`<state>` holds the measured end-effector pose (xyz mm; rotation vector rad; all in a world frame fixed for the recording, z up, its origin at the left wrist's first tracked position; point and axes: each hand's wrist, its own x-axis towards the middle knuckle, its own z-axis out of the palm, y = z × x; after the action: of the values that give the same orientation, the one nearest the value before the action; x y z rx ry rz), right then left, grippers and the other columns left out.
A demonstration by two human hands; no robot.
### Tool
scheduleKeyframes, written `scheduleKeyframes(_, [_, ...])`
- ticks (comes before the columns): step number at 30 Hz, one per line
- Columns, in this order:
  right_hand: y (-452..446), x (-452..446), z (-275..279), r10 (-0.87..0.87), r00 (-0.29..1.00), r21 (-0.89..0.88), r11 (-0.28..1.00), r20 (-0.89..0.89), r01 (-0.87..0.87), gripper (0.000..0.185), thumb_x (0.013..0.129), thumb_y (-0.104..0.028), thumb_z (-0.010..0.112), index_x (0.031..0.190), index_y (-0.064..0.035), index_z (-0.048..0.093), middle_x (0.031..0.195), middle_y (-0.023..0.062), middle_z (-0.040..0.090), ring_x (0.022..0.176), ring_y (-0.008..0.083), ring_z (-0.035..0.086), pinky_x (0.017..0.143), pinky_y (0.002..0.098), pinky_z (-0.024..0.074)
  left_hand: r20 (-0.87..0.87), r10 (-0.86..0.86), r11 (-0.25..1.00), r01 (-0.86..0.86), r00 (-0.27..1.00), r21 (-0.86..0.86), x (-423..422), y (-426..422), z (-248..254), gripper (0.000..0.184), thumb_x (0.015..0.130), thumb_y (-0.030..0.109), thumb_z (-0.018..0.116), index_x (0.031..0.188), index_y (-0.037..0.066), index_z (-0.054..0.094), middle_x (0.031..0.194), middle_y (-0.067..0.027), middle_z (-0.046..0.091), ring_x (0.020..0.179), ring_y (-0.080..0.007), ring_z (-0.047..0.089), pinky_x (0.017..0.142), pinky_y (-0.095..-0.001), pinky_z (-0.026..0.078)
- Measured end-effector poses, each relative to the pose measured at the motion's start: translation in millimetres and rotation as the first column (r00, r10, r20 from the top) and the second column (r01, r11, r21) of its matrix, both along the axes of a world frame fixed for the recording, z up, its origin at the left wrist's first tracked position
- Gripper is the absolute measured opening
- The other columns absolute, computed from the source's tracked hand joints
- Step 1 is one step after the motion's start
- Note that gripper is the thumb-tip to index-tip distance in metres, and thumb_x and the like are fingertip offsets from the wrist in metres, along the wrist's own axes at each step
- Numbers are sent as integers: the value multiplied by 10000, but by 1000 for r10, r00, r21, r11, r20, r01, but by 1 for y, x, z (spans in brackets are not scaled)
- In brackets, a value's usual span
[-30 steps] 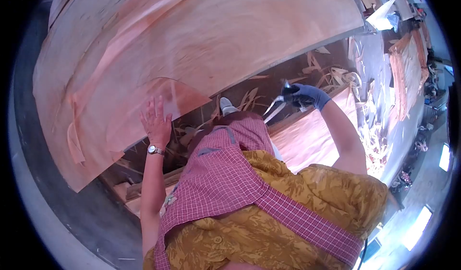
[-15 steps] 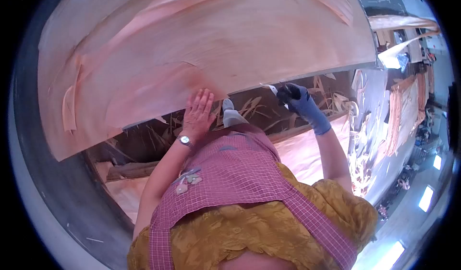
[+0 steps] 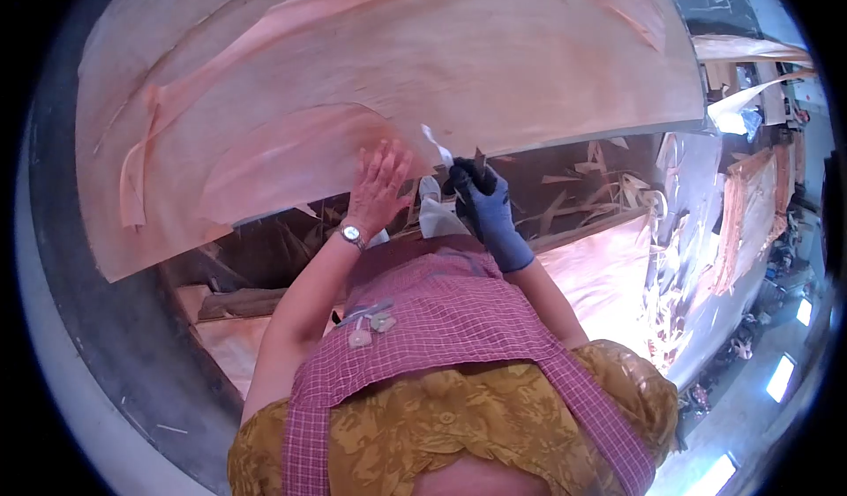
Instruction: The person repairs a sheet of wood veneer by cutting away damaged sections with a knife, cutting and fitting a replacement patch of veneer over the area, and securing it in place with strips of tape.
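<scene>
My left hand (image 3: pixel 379 187) is bare, with a watch on the wrist. It lies flat with fingers slightly apart on the near edge of a large pinkish wood veneer sheet (image 3: pixel 494 73), beside a curved overlapping piece of veneer (image 3: pixel 291 156). In a blue and black glove, my right hand (image 3: pixel 483 205) is closed near the same edge, to the right of my left hand. A thin white strip (image 3: pixel 434 146) sticks out of its fingers over the sheet. A dark, narrow piece (image 3: pixel 480 162) also shows at the fingers; I cannot make out its kind.
Torn veneer scraps (image 3: pixel 565 196) litter the dark floor below the sheet's edge. Another veneer sheet (image 3: pixel 600 258) lies low behind my right arm. Stacked veneer (image 3: pixel 745 214) stands farther right. Narrow loose veneer pieces (image 3: pixel 134 179) lie on the large sheet's left side.
My right hand has moved left, close to my left hand, bringing the white strip over the sheet's edge. My left hand stays on the veneer, shifted slightly in view.
</scene>
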<state>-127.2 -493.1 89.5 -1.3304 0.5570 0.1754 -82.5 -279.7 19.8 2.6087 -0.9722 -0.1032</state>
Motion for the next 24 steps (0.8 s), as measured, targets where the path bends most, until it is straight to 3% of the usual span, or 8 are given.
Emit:
scheduleKeyframes(3, [-6, -2, 5, -33, 999, -53, 998, 11, 34, 237, 962, -186, 639, 1140, -32, 662, 774, 19, 671, 533, 41, 507, 467, 201, 379, -57, 32, 999, -33, 998, -16, 15, 1, 7, 1064, 634, 351, 850, 1525, 169, 297, 1598, -130, 212, 1496, -304, 158, 1192, -580, 133])
scheduleKeyframes(5, [-12, 1, 20, -38, 999, -80, 996, -30, 35, 261, 953, -219, 647, 1125, -23, 656, 783, 42, 681, 556, 54, 540, 488, 216, 418, 0, 20, 1000, -20, 1000, -18, 23, 4, 0, 1073, 633, 369, 849, 1527, 161, 292, 1601, -128, 205, 1496, -306, 154, 1194, -570, 131])
scheduleKeyframes(9, [-17, -3, 25, -43, 999, -108, 993, -5, 42, 250, 959, -221, 643, 1112, -24, 661, 775, 41, 678, 545, 50, 529, 475, 210, 401, 23, 33, 999, -32, 999, -30, 34, 6, -4, 1086, 628, 409, 843, 1527, 149, 292, 1604, -118, 205, 1494, -311, 155, 1199, -557, 114])
scheduleKeyframes(24, [-21, -12, 24, -6, 1000, -116, 993, -8, 5, 211, 969, -172, 632, 1120, -28, 662, 776, 19, 675, 540, 26, 486, 464, 192, 353, 13, 57, 998, -57, 998, -6, 44, 8, -9, 962, 740, 499, 738, 1520, 139, 305, 1595, -105, 237, 1485, -305, 188, 1206, -549, 85])
